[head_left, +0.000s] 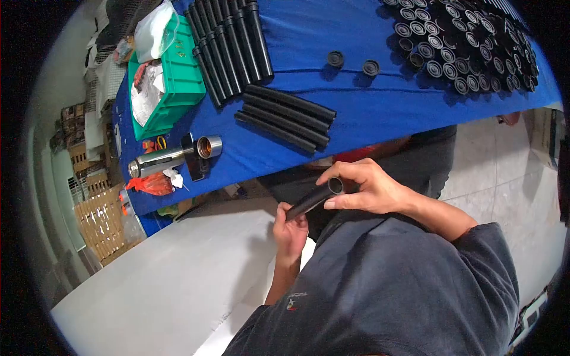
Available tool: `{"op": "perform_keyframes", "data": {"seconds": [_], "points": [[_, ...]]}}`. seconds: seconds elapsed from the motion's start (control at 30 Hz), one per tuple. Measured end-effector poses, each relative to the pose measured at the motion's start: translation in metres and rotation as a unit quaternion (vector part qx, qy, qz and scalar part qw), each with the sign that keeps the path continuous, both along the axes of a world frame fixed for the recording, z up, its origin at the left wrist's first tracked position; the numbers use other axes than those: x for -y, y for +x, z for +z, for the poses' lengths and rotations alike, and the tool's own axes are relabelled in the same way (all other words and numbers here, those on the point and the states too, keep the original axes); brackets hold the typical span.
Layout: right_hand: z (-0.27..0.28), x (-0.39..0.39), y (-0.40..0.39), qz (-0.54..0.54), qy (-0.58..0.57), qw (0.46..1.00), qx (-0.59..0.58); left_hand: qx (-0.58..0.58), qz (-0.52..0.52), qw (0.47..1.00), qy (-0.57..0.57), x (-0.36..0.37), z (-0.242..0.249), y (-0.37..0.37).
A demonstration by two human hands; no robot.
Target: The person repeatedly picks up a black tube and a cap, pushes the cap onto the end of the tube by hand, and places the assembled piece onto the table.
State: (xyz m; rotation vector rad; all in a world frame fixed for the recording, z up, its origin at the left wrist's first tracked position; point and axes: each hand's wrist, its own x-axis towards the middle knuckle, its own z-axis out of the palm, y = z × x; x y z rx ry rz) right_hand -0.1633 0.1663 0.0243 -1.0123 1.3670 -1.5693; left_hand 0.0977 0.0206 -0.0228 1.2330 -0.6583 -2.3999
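Observation:
A black tube is held slantwise in front of my body, above the floor and short of the table. My left hand is closed around its lower end. At the upper end, the thumb and fingers of my right hand grip the sides near the round open mouth, which faces up toward me. Several plain black tubes lie side by side on the blue-covered table just beyond my hands. Behind them, several tubes with wider collars are lined up in rows.
Many round black caps crowd the table's far right, with two single caps nearer the middle. At left stand a green crate with bags, a steel flask, a metal cup and a red bag. A white surface adjoins below.

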Motion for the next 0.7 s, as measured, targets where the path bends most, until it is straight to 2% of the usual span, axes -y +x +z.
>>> {"op": "perform_keyframes", "data": {"seconds": [0.07, 0.17, 0.27, 0.37, 0.4, 0.47, 0.57, 0.67, 0.7], "points": [[0.000, 0.000, 0.000, -0.005, 0.009, 1.000, -0.002, 0.043, -0.017, 0.999, -0.012, 0.000, -0.004, 0.007], [-0.003, 0.001, 0.002, -0.017, -0.016, 1.000, -0.021, 0.005, -0.067, 0.998, -0.007, 0.002, -0.003, 0.010], [0.006, 0.001, -0.001, 0.000, 0.015, 1.000, -0.025, 0.023, -0.128, 0.991, -0.017, 0.008, -0.005, 0.015], [-0.005, 0.005, -0.007, -0.022, -0.023, 0.997, -0.076, 0.027, -0.060, 0.998, 0.023, 0.020, -0.005, 0.020], [0.001, 0.003, -0.014, -0.021, 0.004, 0.998, -0.065, -0.046, -0.064, 0.997, -0.007, 0.024, -0.003, 0.015], [0.005, 0.005, -0.009, -0.019, 0.071, 0.976, 0.206, -0.193, -0.067, 0.977, -0.067, 0.030, 0.005, -0.007], [0.002, 0.011, -0.012, -0.055, 0.038, 0.940, 0.335, -0.295, -0.044, 0.941, -0.157, 0.034, 0.029, -0.068], [0.001, 0.017, -0.014, -0.093, 0.037, 0.903, 0.418, -0.432, -0.088, 0.894, -0.081, 0.037, 0.031, -0.095], [-0.001, 0.018, -0.014, -0.096, 0.019, 0.895, 0.436, -0.418, -0.108, 0.898, -0.085, 0.031, 0.034, -0.102]]}}
